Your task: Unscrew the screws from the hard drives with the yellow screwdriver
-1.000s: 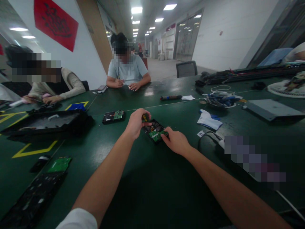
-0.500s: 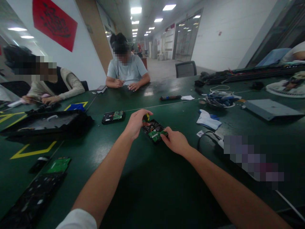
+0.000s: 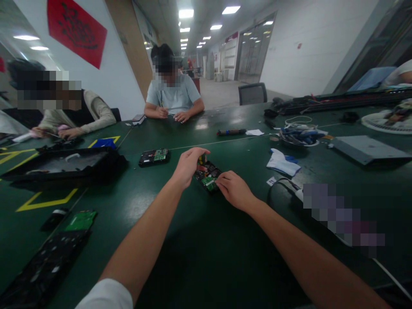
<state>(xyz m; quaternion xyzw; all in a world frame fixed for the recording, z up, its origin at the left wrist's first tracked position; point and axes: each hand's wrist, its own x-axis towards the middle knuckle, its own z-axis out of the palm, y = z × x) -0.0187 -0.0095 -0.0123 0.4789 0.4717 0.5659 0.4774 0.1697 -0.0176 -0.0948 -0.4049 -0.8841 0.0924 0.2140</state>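
A hard drive [image 3: 206,183] lies on the table in front of me, its green circuit board facing up. My left hand [image 3: 189,166] is closed at its far left side, fingers curled round a small yellow-and-black screwdriver [image 3: 202,159]. Most of that tool is hidden, and whether its tip meets the drive cannot be made out. At the drive's right edge, by the end of the circuit board, the thumb and fingertips of my right hand [image 3: 234,189] are pinched together. Those fingers cover the corner they touch.
Another hard drive [image 3: 154,157] lies to the left. Beyond it sits a black tray [image 3: 74,161]. Black parts with a green board [image 3: 81,220] lie at near left. A glove [image 3: 283,163], power strip [image 3: 337,223] and grey metal case [image 3: 370,149] are on the right. Two people sit across the table.
My right fingers have drawn together into a pinch at the drive's edge, where the thumb earlier lay on the board's corner. My left hand stays curled round the tool, with little movement.
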